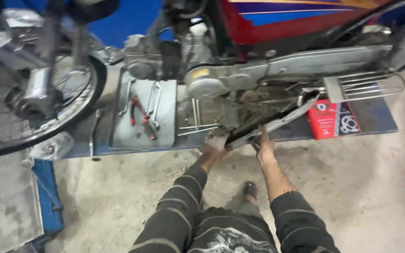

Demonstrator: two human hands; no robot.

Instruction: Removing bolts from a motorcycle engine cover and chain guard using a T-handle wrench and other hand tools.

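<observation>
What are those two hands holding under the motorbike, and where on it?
Both hold a long grey metal bar slanting under the motorbike. The left hand grips its lower end; the right hand holds just beside, slightly further up.

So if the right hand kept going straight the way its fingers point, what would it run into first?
The right hand points up and away, already at the long grey metal bar slanting under the motorcycle. Straight on, it would probably meet the grimy underside just behind that bar, though depth is hard to judge.
</observation>
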